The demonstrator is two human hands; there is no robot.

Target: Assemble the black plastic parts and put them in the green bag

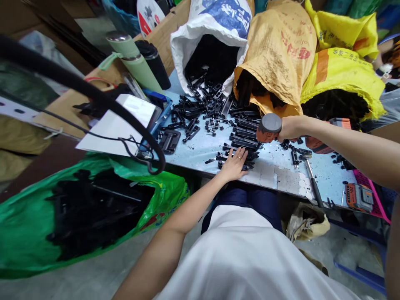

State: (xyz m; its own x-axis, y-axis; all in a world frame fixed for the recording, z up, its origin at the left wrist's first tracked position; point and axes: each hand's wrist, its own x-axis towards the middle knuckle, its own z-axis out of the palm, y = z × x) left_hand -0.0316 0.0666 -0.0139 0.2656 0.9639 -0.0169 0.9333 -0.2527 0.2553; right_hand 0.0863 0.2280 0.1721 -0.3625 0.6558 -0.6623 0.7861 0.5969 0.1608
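My left hand (235,163) lies flat with fingers spread on a black plastic part (246,166) at the near edge of the pale blue table (275,171). My right hand (289,128) is wrapped round the grip of an orange and grey cordless screwdriver (269,127), held just above a stack of black plastic parts (245,135). More small black pieces (203,108) lie scattered across the table beyond the stack.
A white sack (215,25) and yellow sacks (281,54) spill black parts at the back. Two bottles (137,62), a white box (121,121) and a black cable (93,96) sit left. A green bag (78,208) of parts lies on the floor. A battery (359,196) rests right.
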